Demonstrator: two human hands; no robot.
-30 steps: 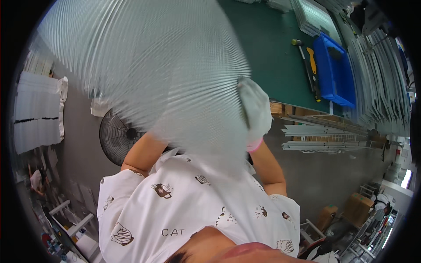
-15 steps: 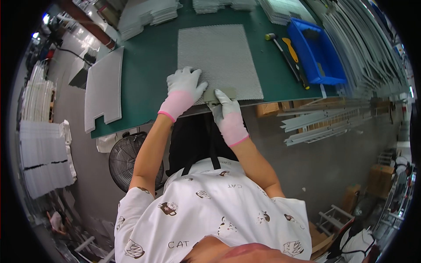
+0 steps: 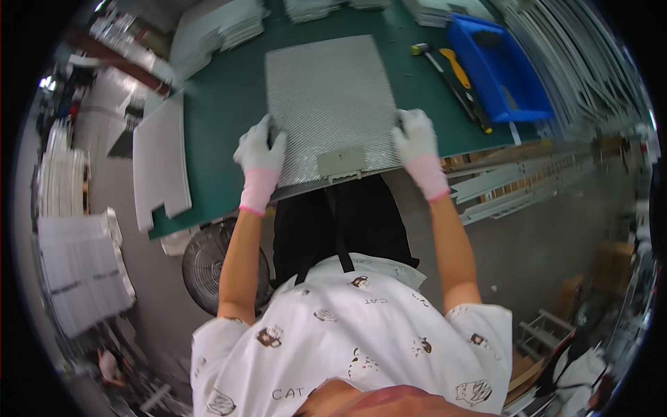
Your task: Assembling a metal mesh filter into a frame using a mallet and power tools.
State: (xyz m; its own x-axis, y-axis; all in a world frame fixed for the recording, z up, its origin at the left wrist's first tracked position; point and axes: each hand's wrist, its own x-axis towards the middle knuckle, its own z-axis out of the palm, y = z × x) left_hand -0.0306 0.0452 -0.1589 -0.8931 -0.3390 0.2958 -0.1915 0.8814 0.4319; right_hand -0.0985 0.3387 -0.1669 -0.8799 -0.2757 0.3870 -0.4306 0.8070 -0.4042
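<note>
- The person holds a flat grey mesh panel point(image 3: 325, 104) on the green bench point(image 3: 222, 111), one hand at each side of its near end.
- The left hand point(image 3: 260, 149), in a white glove with a pink cuff, lies on the near left corner with its fingers spread over the edge.
- The right hand point(image 3: 417, 135), gloved the same way, curls over the near right edge of the panel.
- A small grey latch plate point(image 3: 342, 163) sits in the middle of the panel's near edge, between the hands.
- It looks like the panel is being set straight on the bench. A next move would need both hands to grip evenly so it stays flat.
- A blue bin point(image 3: 497, 66) stands far right. Just left of it lie a yellow-handled tool point(image 3: 458, 69) and a small hammer point(image 3: 425, 52).
- A flat pale cardboard piece point(image 3: 160, 163) with notches lies at the bench's left end.
- Stacks of pale sheets point(image 3: 215, 28) sit along the far edge; no label is clear enough to tell.
</note>
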